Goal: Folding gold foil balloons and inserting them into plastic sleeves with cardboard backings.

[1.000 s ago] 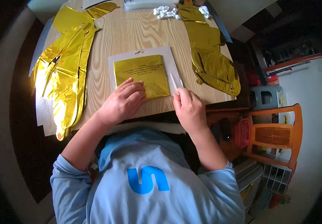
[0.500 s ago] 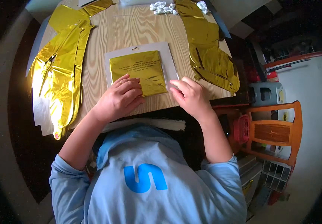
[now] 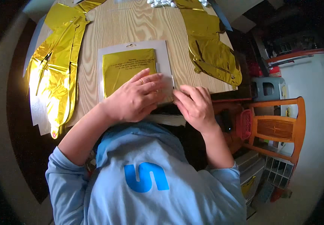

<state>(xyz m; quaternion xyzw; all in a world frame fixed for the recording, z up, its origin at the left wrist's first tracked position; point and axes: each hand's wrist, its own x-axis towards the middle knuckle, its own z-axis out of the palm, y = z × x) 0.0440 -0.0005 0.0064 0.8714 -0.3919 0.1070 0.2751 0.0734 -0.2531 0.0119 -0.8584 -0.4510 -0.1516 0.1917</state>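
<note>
A clear flat packet with a folded gold foil sheet (image 3: 126, 67) inside lies on the wooden table (image 3: 132, 26) right in front of me. My left hand (image 3: 134, 98) lies flat on the packet's near right part, fingers spread, a ring on one finger. My right hand (image 3: 195, 105) is at the packet's near right corner, fingertips pinched on its edge. The corner itself is hidden under my fingers.
Flat gold foil balloons lie on the table: a long one at the left (image 3: 55, 75) and another at the right (image 3: 210, 48). Small silver pieces (image 3: 161, 3) sit at the far edge. An orange wooden chair (image 3: 278, 129) stands at my right, beside shelves.
My right hand has moved left to the packet's near right corner, close to my left hand. My left hand has slid slightly right across the packet.
</note>
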